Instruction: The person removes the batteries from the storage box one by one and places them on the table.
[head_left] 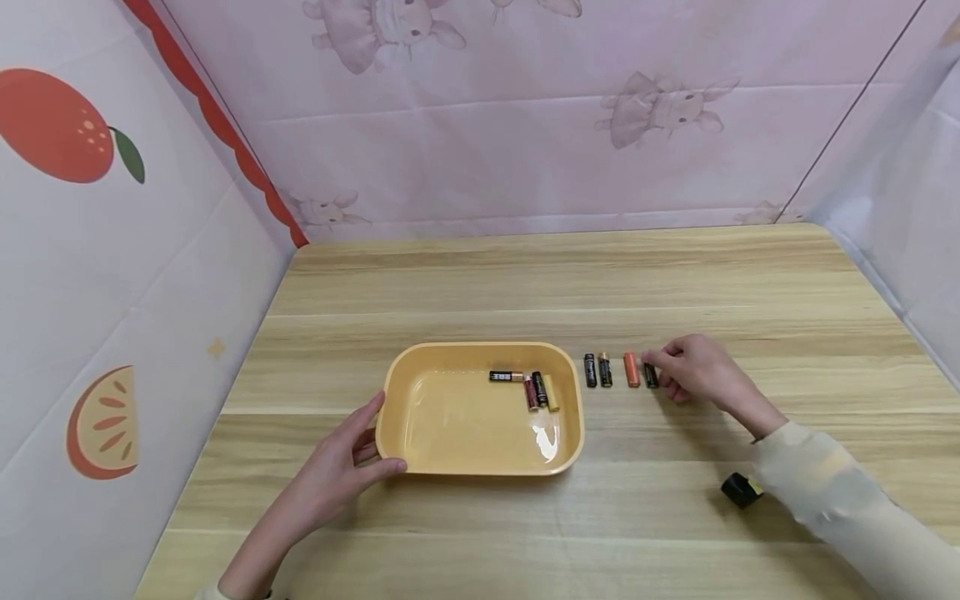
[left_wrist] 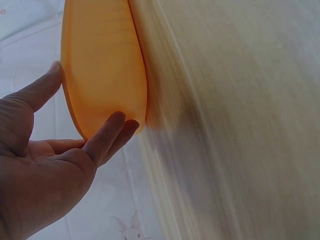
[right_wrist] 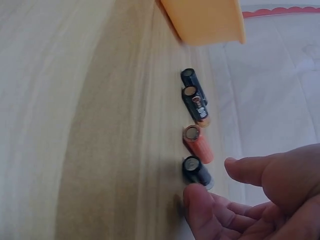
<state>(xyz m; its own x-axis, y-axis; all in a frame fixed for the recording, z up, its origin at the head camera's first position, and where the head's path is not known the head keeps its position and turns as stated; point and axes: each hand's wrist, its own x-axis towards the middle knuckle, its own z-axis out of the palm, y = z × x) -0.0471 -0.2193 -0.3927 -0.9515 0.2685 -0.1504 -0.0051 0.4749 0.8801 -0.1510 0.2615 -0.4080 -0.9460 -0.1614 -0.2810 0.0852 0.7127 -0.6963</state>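
Note:
My left hand (head_left: pixel 341 458) holds the yellow plastic tray (head_left: pixel 480 468) at its near left corner. In the left wrist view, its thumb is at the rim and other fingers lie against the outer wall. Inside the tray, toward the right, are several batteries, among them a black one (head_left: pixel 505 377) lying crosswise and a dark red one (head_left: pixel 531 393). My right hand (head_left: pixel 701 371) is at a black battery (head_left: pixel 650 377), the rightmost in a row on the table. Thumb and forefinger stand apart there in the right wrist view. An orange battery (right_wrist: pixel 198 145) lies beside it.
Two more black batteries (head_left: pixel 590 371) lie between the tray and the orange one. A small black object (head_left: pixel 741 490) sits by the right sleeve (head_left: pixel 840 479). The wooden table (head_left: pixel 525 283) meets printed cloth walls (head_left: pixel 487 167) at the back and sides.

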